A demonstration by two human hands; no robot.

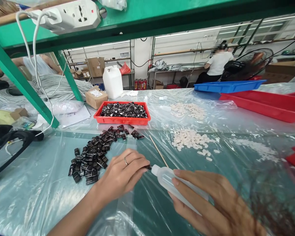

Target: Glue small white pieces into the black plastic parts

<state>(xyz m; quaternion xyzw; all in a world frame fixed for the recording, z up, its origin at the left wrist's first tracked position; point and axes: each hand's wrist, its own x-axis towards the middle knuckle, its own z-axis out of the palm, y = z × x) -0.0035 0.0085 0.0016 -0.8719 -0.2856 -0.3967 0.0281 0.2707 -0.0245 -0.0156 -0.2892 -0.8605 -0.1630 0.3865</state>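
Between the fingertips of my left hand [126, 168] is a small black plastic part [148, 167], mostly hidden by the fingers. My right hand [206, 196] is wrapped round a translucent squeeze bottle [170, 180], tilted so its nozzle points left at the black part. Nozzle and part are close together; I cannot tell whether they touch. Left of my hands lies a loose pile of black plastic parts [94, 150]. A thin wooden stick [158, 150] rests on the table just beyond the bottle. Small whitish pieces [190, 139] are heaped farther off to the right.
A red tray [123, 121] of similar black parts stands behind the pile. Beyond it are a cardboard box [96, 97] and a white jug [112, 82]. Blue [229, 86] and red trays [258, 105] sit at right. A green post [22, 78] and headphones [14, 141] are left. People work behind.
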